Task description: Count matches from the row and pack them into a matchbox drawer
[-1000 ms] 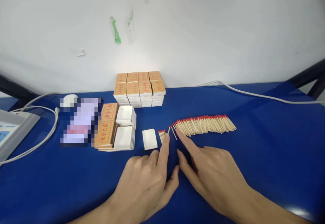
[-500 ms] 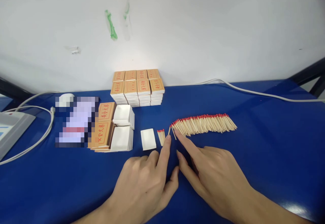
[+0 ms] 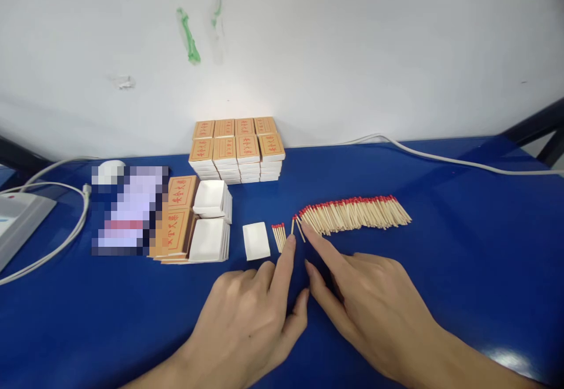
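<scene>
My left hand (image 3: 251, 312) rests on the blue table with its index finger stretched out; the fingertip touches the lower end of a single match (image 3: 293, 225). My right hand (image 3: 370, 307) lies beside it, index finger pointing at the left end of a long row of red-tipped matches (image 3: 356, 214), touching a loose match there. Neither hand holds anything. A small bunch of matches (image 3: 279, 236) lies just left of my left fingertip. A white inner tray (image 3: 256, 241) sits next to that bunch.
Stacks of white trays (image 3: 210, 224) and orange matchbox sleeves (image 3: 178, 215) stand at the left. A block of closed matchboxes (image 3: 238, 149) stands by the wall. A grey device (image 3: 17, 221) with cables is at far left; a white cable (image 3: 440, 158) crosses the back right.
The view has shifted slightly, so everything sits a little lower and to the left. Both hands have stayed in nearly the same place with their index fingers at the loose matches.
</scene>
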{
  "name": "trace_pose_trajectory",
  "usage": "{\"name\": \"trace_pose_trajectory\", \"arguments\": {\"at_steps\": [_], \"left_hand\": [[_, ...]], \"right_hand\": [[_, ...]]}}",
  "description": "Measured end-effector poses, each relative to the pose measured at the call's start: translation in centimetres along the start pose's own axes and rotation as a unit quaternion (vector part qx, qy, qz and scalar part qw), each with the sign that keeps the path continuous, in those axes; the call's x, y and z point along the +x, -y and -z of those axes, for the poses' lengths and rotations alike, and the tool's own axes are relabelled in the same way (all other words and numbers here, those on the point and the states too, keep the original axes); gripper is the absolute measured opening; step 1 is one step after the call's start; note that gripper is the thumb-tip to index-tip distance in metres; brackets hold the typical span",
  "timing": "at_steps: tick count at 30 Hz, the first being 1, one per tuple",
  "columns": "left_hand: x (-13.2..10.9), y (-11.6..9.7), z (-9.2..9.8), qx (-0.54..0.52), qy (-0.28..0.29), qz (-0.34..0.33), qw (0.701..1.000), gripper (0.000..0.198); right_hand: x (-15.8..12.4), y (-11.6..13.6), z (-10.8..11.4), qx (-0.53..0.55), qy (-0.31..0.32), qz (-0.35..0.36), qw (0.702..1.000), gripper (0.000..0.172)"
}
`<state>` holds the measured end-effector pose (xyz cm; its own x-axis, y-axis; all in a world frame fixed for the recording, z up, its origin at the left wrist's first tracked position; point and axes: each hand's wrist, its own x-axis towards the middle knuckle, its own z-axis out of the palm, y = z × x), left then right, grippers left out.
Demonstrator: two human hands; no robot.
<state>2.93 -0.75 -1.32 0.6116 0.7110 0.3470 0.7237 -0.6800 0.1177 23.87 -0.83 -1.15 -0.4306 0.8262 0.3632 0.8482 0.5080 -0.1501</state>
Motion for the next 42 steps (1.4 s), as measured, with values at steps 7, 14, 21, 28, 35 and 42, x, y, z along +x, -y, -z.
{"name": "trace_pose_trajectory", "arguments": {"at_steps": [7,14,21,28,35,42], "left_hand": [[0.06,0.04,0.05,-0.007,0.01,-0.003,1.0,0.055],[0.07,0.16,0.03,-0.004,0.01,-0.005,1.0,0.056],[-0.21,0.09,0.13,-0.003,-0.004,-0.004,1.0,0.053],[-0.02,0.18,0.02,0.001,0.005,-0.005,1.0,0.052],[-0.09,0.22,0.26,-0.009,-0.006,-0.013,1.0,0.049],[-0.57,0.65,0.43,-0.043,-0.057,-0.014,0.997,0.044]], "right_hand": [[-0.06,0.03,0.05,0.003,0.004,0.003,1.0,0.045],[0.06,0.04,-0.13,0.005,0.001,-0.002,1.0,0.047],[-0.02,0.12,-0.07,0.005,0.001,-0.004,1.0,0.047],[-0.09,0.16,0.07,0.013,0.006,0.008,1.0,0.047],[-0.35,0.27,0.11,0.035,0.027,0.008,0.999,0.047],[-0.09,0.2,0.08,0.031,0.024,0.006,0.999,0.049]]}}
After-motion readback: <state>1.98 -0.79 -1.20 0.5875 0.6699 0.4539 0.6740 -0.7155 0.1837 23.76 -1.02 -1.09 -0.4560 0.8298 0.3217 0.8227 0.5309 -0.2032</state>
